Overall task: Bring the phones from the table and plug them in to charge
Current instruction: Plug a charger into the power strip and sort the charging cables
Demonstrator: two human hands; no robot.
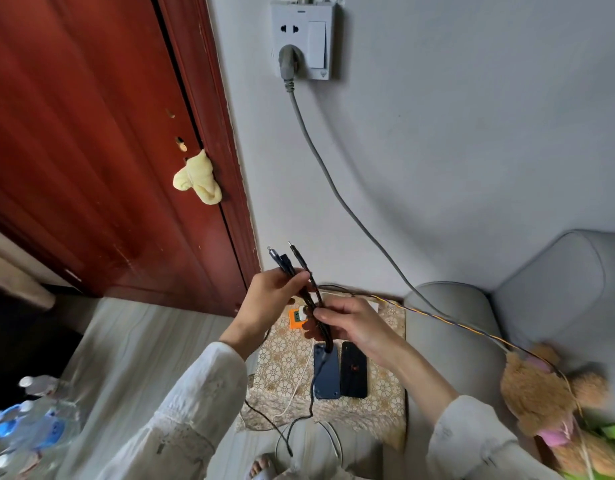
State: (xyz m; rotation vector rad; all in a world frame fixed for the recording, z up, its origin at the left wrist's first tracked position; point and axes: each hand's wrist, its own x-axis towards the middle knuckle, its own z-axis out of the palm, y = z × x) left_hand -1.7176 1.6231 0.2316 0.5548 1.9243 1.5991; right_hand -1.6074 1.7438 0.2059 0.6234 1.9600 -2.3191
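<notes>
Two phones lie face down, side by side, on a small stand covered with a gold patterned cloth (pixel 379 393): a dark blue phone (pixel 326 374) on the left and a black phone (pixel 353 372) on the right. Above them I hold a black multi-head charging cable (pixel 301 271). My left hand (pixel 271 299) pinches it just below its connector tips, which point up. My right hand (pixel 351 323) grips the braided part lower down. The cable hangs down over the blue phone's top edge.
An orange power strip (pixel 295 318) with a white plug lies at the back of the stand. A grey cord (pixel 334 188) runs up to the wall socket (pixel 302 39). A red door (pixel 91 150) stands left, a grey sofa (pixel 472 341) with a plush toy (pixel 541 393) right, water bottles (pixel 25 427) lower left.
</notes>
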